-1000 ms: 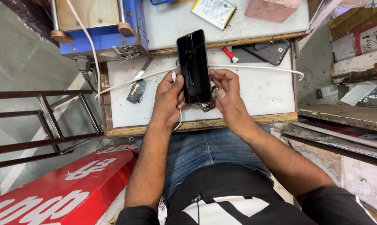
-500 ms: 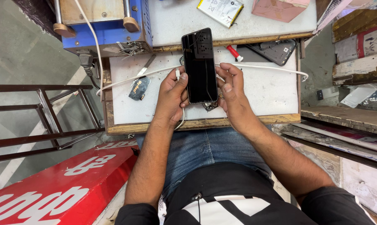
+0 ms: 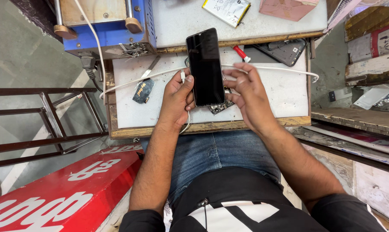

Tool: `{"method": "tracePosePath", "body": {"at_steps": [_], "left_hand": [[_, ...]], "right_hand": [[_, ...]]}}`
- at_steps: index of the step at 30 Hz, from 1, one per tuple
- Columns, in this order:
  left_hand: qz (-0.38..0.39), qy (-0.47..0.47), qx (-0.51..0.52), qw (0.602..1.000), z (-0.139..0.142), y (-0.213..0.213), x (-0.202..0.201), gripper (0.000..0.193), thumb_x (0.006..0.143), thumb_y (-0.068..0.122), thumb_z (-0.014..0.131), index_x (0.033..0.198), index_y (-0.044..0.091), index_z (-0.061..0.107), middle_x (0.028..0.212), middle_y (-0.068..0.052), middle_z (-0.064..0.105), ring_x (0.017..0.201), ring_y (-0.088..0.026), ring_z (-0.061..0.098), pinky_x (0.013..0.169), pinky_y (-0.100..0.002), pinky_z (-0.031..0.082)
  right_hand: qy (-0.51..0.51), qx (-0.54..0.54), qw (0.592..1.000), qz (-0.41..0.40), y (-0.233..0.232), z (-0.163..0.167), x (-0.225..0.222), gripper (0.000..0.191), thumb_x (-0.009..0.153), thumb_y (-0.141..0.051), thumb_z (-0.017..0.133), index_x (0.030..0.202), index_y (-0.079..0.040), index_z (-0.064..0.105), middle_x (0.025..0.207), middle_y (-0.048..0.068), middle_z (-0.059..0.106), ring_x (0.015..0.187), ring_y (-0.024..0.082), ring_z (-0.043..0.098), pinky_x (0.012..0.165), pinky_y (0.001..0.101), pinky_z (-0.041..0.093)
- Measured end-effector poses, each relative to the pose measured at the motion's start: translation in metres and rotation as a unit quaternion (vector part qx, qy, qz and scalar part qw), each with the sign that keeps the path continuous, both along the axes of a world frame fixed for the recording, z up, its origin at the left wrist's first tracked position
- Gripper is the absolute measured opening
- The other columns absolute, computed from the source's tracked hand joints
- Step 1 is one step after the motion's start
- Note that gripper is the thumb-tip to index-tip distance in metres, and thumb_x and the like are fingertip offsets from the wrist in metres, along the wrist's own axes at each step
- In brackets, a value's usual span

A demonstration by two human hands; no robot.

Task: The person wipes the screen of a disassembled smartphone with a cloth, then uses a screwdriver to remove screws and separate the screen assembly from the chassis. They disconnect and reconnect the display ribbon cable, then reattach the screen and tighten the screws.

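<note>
Head view shows our left hand pinching the slim black glass-fronted phone by its left edge above the white bench, right hand loosely curled, empty; likely slippery, fragile, best gripped by both edges.

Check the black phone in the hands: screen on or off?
Off: the black phone, gripped by the left hand, shows a uniformly dark screen.

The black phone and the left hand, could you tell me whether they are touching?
Touching. The head view shows the left hand with its thumb pressed on the left edge of the black phone and fingers wrapped behind it.
</note>
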State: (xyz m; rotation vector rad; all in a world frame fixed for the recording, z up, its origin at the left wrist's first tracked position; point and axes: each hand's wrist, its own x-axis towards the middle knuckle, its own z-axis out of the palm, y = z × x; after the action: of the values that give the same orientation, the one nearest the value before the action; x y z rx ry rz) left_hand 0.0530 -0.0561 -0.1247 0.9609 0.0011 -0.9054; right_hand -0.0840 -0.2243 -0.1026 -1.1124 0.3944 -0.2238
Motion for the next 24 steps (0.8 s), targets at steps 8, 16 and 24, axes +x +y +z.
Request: {"method": "tracePosePath", "body": {"at_steps": [8,16,24], "left_hand": [[0.007,-0.013,-0.012,1.0,0.003,0.001,-0.003,0.034,0.102,0.019,0.068,0.129,0.002,0.059,0.08,0.002,0.063,0.048,0.0,0.039,0.039,-0.019,0.028],[-0.059,-0.33,0.096,0.937,0.029,-0.025,-0.042,0.028,0.103,0.014,0.068,0.129,0.003,0.064,0.097,-0.002,0.07,0.085,-0.004,0.066,0.07,-0.02,0.057],[-0.062,-0.358,0.189,0.912,0.05,-0.023,-0.048,0.022,0.102,0.012,0.065,0.122,0.007,0.071,0.101,-0.005,0.079,0.078,-0.006,0.066,0.064,-0.022,0.052]], "right_hand": [[-0.023,-0.084,0.994,0.069,0.009,-0.008,-0.013,0.062,0.095,-0.001,0.047,0.154,-0.003,0.029,0.134,0.019,0.059,0.113,0.02,0.066,0.091,0.0373,0.061],[0.0,-0.205,0.974,0.092,-0.006,0.006,-0.018,0.083,0.101,-0.02,0.057,0.166,-0.009,0.008,0.148,0.023,0.047,0.116,0.023,0.06,0.084,0.0352,0.054],[-0.009,0.104,0.991,0.088,-0.031,-0.01,-0.013,0.077,0.105,-0.055,0.046,0.16,-0.005,0.022,0.144,0.021,0.056,0.112,0.033,0.067,0.08,0.0454,0.062]]}}
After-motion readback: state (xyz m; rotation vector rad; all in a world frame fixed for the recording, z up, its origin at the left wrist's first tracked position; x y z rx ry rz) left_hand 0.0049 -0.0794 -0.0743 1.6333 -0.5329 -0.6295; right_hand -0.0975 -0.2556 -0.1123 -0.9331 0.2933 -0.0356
